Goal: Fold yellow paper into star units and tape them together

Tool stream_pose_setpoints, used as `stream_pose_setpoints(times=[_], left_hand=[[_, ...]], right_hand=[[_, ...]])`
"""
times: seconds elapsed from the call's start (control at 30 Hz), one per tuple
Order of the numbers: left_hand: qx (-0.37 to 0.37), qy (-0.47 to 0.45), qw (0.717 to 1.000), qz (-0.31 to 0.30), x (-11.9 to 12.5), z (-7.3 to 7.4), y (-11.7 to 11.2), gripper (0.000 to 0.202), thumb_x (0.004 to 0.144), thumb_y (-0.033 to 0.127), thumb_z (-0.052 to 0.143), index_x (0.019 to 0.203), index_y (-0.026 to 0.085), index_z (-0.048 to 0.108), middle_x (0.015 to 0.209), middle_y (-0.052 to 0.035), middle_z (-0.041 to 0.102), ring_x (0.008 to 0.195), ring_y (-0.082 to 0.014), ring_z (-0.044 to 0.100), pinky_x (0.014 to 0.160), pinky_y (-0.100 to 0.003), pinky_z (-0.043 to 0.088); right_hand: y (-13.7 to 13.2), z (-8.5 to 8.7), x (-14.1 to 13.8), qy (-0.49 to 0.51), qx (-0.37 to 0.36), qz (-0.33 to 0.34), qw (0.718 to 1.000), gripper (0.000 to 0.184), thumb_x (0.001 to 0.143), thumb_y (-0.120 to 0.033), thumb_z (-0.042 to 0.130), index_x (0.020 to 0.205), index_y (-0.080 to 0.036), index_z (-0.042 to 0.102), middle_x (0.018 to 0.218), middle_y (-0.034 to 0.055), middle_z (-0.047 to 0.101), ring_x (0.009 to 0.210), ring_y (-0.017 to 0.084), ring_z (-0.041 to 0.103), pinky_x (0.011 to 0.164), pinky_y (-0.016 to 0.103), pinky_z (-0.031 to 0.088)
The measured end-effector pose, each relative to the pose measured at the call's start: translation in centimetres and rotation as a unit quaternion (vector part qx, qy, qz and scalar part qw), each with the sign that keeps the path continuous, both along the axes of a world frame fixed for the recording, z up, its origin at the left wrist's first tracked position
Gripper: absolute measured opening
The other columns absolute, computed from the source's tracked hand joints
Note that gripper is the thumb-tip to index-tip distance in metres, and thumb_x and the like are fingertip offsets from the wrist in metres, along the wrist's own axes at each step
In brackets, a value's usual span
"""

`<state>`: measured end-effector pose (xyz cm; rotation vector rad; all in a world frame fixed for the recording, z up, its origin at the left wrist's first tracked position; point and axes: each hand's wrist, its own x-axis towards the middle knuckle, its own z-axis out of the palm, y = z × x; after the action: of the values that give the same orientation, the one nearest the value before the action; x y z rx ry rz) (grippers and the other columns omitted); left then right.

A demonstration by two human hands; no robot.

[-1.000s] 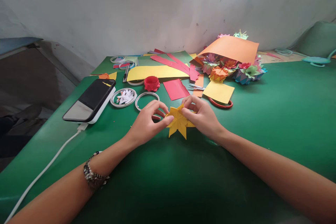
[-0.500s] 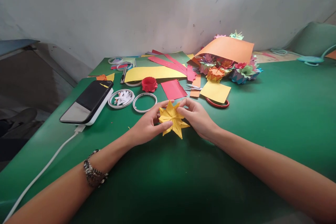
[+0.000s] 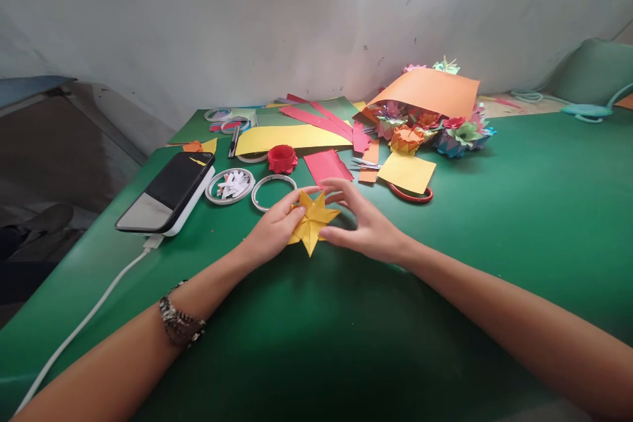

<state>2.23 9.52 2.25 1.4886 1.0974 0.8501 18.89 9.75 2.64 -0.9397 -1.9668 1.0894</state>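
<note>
A yellow folded paper flower [image 3: 312, 219], star-shaped with pointed petals, is held just above the green table. My left hand [image 3: 273, 229] grips its left side, thumb on top and the other fingers underneath. On the flower's right, my right hand [image 3: 363, 223] has its thumb and fingers spread around the petals. The thumb is at a lower right petal; whether it touches is unclear. Behind the hands lie a red square of paper [image 3: 324, 166], a red paper ring cup [image 3: 282, 159] and a white tape ring [image 3: 261, 202].
On the left are a phone on a white power bank [image 3: 168, 191] with a cable, and a tape ring of paper scraps [image 3: 230, 186]. Scissors [image 3: 413, 196] lie partly under yellow paper [image 3: 408, 172]. Paper flowers [image 3: 459, 135] and an orange sheet [image 3: 428, 92] stand at the back right.
The yellow flower has turned and shifted slightly left. My left thumb has moved up on it. My right hand has released its pinch on a petal and opened its fingers.
</note>
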Motion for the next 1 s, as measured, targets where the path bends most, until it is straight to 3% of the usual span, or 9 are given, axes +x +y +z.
stream_pose_setpoints(times=[0.07, 0.13, 0.23, 0.37, 0.5, 0.67, 0.83, 1.0], left_hand=[[-0.080, -0.059, 0.994, 0.034, 0.06, 0.27, 0.05, 0.044, 0.079, 0.022, 0.039, 0.122, 0.017, 0.042, 0.104, -0.0050, 0.059, 0.085, -0.0157, 0.058, 0.078, -0.027, 0.044], [-0.128, -0.091, 0.986, 0.061, 0.22, 0.51, -0.05, 0.043, 0.078, 0.023, 0.041, 0.121, 0.017, 0.044, 0.102, -0.0041, 0.061, 0.083, -0.0154, 0.059, 0.076, -0.025, 0.045], [-0.154, -0.110, 0.980, 0.063, 0.47, 0.71, -0.31, 0.041, 0.076, 0.022, 0.044, 0.117, 0.018, 0.049, 0.101, -0.0028, 0.062, 0.086, -0.0163, 0.059, 0.076, -0.024, 0.044], [-0.158, -0.183, 0.970, 0.021, 0.32, 0.58, -0.31, 0.042, 0.075, 0.028, 0.045, 0.116, 0.017, 0.049, 0.103, -0.0054, 0.062, 0.094, -0.0211, 0.057, 0.079, -0.029, 0.044], [-0.099, -0.196, 0.975, -0.026, -0.12, 0.17, -0.20, 0.060, 0.071, 0.044, 0.051, 0.124, 0.017, 0.040, 0.116, -0.0096, 0.054, 0.106, -0.0278, 0.051, 0.085, -0.036, 0.042], [-0.027, -0.091, 0.994, -0.058, 0.15, 0.05, -0.63, 0.094, 0.060, 0.029, 0.068, 0.135, 0.027, 0.011, 0.129, -0.0098, 0.040, 0.110, -0.0277, 0.048, 0.089, -0.038, 0.041], [0.023, -0.060, 0.998, -0.021, 0.31, 0.04, -0.74, 0.095, 0.063, 0.030, 0.067, 0.135, 0.027, 0.005, 0.130, -0.0115, 0.031, 0.105, -0.0254, 0.052, 0.087, -0.036, 0.044], [0.106, -0.021, 0.994, -0.017, 0.24, -0.21, -0.84, 0.092, 0.063, 0.029, 0.068, 0.135, 0.026, 0.010, 0.123, -0.0099, 0.040, 0.099, -0.0240, 0.054, 0.083, -0.034, 0.046]], right_hand=[[0.00, -0.05, 0.19, -0.035, 0.096, 0.029, 0.994, 0.077, 0.061, -0.033, 0.068, 0.124, -0.020, 0.025, 0.125, 0.0101, 0.037, 0.112, 0.019, 0.040, 0.095, 0.037, 0.035], [-0.04, -0.15, 0.11, -0.069, 0.145, 0.046, 0.986, 0.084, 0.059, -0.033, 0.070, 0.127, -0.020, 0.021, 0.127, 0.0109, 0.036, 0.114, 0.021, 0.038, 0.096, 0.039, 0.034], [-0.17, -0.17, -0.33, -0.086, 0.154, 0.019, 0.984, 0.070, 0.065, -0.029, 0.066, 0.123, -0.018, 0.028, 0.120, 0.0104, 0.045, 0.109, 0.021, 0.043, 0.092, 0.039, 0.038], [-0.25, 0.15, -0.54, -0.072, 0.146, 0.011, 0.987, 0.045, 0.071, -0.025, 0.058, 0.111, -0.019, 0.040, 0.112, 0.0090, 0.050, 0.102, 0.019, 0.047, 0.087, 0.036, 0.041], [-0.13, 0.29, -0.25, -0.046, 0.106, 0.005, 0.993, 0.036, 0.072, -0.019, 0.052, 0.107, -0.020, 0.043, 0.110, 0.0078, 0.049, 0.100, 0.018, 0.048, 0.085, 0.034, 0.042], [0.10, 0.02, -0.12, -0.022, 0.041, 0.001, 0.999, 0.047, 0.073, -0.022, 0.052, 0.116, -0.019, 0.035, 0.115, 0.0088, 0.046, 0.103, 0.017, 0.048, 0.085, 0.033, 0.043], [0.08, 0.00, -0.06, -0.052, 0.101, 0.040, 0.993, 0.053, 0.072, -0.022, 0.054, 0.121, -0.019, 0.033, 0.119, 0.0092, 0.043, 0.109, 0.018, 0.044, 0.091, 0.034, 0.040], [0.10, -0.10, -0.03, -0.080, 0.151, 0.059, 0.983, 0.060, 0.068, -0.015, 0.054, 0.123, -0.022, 0.032, 0.121, 0.0075, 0.044, 0.106, 0.019, 0.044, 0.089, 0.037, 0.041]])
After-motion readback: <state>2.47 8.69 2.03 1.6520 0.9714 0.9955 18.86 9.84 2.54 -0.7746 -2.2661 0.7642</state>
